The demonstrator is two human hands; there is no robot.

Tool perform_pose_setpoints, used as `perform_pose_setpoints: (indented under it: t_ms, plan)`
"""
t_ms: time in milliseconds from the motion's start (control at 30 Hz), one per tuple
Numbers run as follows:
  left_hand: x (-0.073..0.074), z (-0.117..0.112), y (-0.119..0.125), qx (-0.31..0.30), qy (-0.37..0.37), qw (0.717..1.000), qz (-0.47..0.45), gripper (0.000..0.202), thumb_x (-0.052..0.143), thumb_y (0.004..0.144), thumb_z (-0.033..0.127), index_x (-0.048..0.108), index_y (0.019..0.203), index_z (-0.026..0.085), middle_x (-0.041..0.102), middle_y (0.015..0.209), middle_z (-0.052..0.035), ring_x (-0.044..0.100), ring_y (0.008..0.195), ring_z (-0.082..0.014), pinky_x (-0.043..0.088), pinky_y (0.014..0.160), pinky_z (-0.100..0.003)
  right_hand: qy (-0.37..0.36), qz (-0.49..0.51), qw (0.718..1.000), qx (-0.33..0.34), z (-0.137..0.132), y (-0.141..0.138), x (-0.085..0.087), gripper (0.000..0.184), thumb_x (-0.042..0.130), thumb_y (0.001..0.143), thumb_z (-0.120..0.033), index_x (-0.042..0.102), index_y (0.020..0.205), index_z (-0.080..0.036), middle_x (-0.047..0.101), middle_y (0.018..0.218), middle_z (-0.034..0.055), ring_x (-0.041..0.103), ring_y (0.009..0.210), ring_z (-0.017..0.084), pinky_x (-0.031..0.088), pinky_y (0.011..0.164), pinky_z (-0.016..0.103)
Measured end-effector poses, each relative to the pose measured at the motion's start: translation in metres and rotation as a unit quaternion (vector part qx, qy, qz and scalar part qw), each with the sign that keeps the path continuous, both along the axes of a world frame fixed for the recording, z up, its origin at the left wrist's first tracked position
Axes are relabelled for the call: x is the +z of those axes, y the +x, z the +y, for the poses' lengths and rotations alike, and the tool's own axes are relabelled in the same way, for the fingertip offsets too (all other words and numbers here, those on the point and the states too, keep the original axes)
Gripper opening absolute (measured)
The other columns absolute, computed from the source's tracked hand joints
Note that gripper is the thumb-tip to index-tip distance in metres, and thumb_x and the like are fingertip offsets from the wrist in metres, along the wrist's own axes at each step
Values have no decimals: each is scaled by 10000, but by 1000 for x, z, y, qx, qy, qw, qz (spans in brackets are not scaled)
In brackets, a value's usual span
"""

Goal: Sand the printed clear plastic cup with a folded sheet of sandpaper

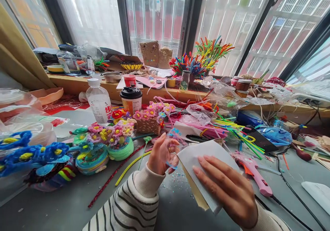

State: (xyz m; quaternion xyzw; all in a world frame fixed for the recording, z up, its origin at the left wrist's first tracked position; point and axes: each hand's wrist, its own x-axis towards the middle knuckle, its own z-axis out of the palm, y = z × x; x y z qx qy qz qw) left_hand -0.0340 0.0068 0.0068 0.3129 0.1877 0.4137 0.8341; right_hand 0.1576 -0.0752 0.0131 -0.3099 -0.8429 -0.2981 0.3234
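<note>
A grey tabletop (64, 207) spreads beneath both hands, crowded on its far side. Well off to the left of the left grip (161, 153) sits a bunch of fuzzy blue flowers (54, 151) with yellow centres. The right grip (227, 189) lies over a white sheet (213, 169) with a tan layer beneath it, its fingers nearly straight across the top; the thumb is hidden, so I can't tell whether it pinches. Just right of that grip rests a pink glue gun (254, 176), its cord trailing toward the near edge. Beyond the left grip and to its left stand a clear bottle (99, 102) with a white cap and a black-lidded cup (131, 102). The left grip is curled around a small clear plastic piece (175, 133) with blue bits, just beside the sheet. Between and below the two grips, tiny glittery specks (175, 186) are scattered.
</note>
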Motion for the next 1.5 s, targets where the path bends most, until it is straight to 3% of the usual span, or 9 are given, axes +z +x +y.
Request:
perform_pose_setpoints:
  t_ms: [133,267,633,767,1333,1500]
  plan:
    - [-1,1,-1,-13,13,1000,-3,465,470,696,594,551,750,140,556,527,-4,457,262,-95,263,217,-171,3,10,1000,-10,-1,0,-1,348,339,875,-106,543,1156,-118,586,1167,109,465,1173,219,463,928,357]
    - [1,-1,-1,15,1,1000,1,440,492,698,572,551,745,139,540,530,-4,449,283,-78,271,237,-166,-6,-8,1000,18,-3,-2,0,353,322,883,-121,547,1155,-128,580,1180,91,455,1182,225,459,932,351]
    - [1,-2,0,-24,-1,1000,15,477,459,696,613,553,742,147,565,530,-22,434,257,-80,234,229,-167,11,8,1000,-14,-2,0,-3,351,334,872,-95,544,1153,-95,580,1176,110,467,1169,235,469,913,347]
    - [1,-1,0,-3,-14,1000,19,448,455,727,582,550,748,145,558,527,-15,444,276,-77,239,243,-157,3,-12,1000,6,-1,0,-3,357,329,876,-109,535,1167,-99,561,1205,98,450,1183,251,483,900,353]
    - [0,0,-1,-36,-30,999,17,503,439,704,636,544,751,146,568,534,-29,432,269,-81,206,231,-173,-2,8,1000,19,2,-2,-5,345,363,860,-83,527,1163,-61,564,1188,142,463,1166,261,495,879,367]
    - [0,0,-1,-23,-11,1000,13,512,478,674,644,558,749,143,556,530,-27,416,275,-69,220,251,-172,6,-4,1000,14,-1,-7,-2,354,346,867,-81,535,1165,-98,568,1195,100,460,1172,248,475,900,354]
